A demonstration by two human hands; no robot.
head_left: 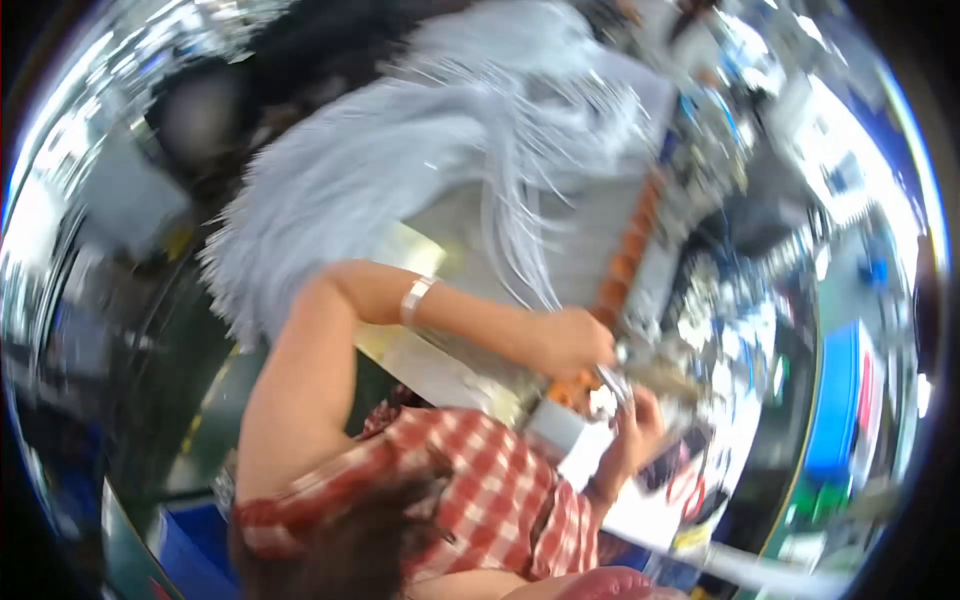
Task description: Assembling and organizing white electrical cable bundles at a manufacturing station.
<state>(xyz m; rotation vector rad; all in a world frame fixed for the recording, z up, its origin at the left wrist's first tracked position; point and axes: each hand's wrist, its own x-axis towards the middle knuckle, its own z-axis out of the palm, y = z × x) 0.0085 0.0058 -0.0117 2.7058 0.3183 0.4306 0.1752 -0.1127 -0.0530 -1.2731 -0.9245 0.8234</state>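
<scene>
My left hand (575, 340) is closed, its knuckles up and a pale band (416, 298) round the wrist. What lies in its fingers is hidden. Thin strands from a large pale grey bundle (370, 150), which looks like many cut wires, trail down close to this hand. Just below and to the right, my right hand (638, 430) is closed with fingertips pinched on a small, slim silvery piece (612, 383). That piece sits between the two hands; blur hides its kind. Orange parts (570, 392) and a white box (556, 424) lie beneath the hands.
A row of orange-brown round shapes (630, 250) runs along the grey work surface (450, 225). Cluttered metal parts (700, 300) lie to the right. A yellowish sheet (410, 245) lies near my left forearm. Blue bins stand at far right (838, 400) and lower left (195, 545).
</scene>
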